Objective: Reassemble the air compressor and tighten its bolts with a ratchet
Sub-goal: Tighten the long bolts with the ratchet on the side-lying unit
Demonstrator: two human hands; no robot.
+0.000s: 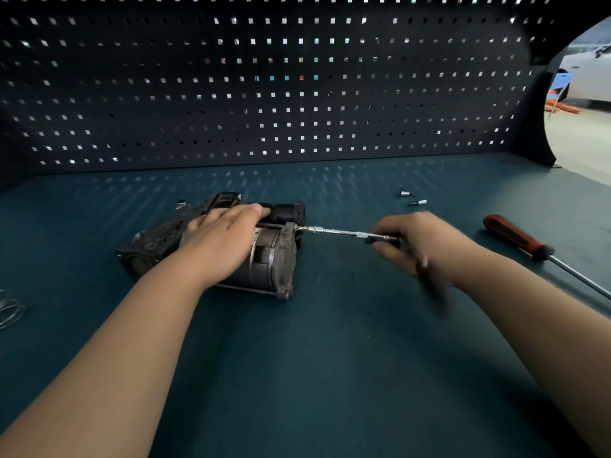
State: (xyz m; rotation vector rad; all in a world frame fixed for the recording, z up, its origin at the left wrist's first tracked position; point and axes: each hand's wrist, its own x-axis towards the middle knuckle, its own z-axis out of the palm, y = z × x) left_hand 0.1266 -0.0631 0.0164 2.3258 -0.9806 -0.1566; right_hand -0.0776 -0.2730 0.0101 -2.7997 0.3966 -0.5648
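Left hand (224,239) flat, pinning compressor (274,259), centre frame; right hand (420,242) curled round ratchet (431,285). Keep extension (337,231) square to end plate (287,256).

Teal surface (330,358), dark dotted pegboard (264,94)
The surface is deep teal, flecked with pale spots of light. The pegboard is near-black with a regular grid of small square holes glowing white. The compressor (271,259) is grimy grey-brown and black, the ratchet (334,231) silver, the screwdriver (512,238) red-and-black handled, the bits (406,193) and wire (10,309) silvery.

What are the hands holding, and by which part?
Right hand pinches the ratchet's extension bar at its handle end; left hand rests on the air compressor's body.
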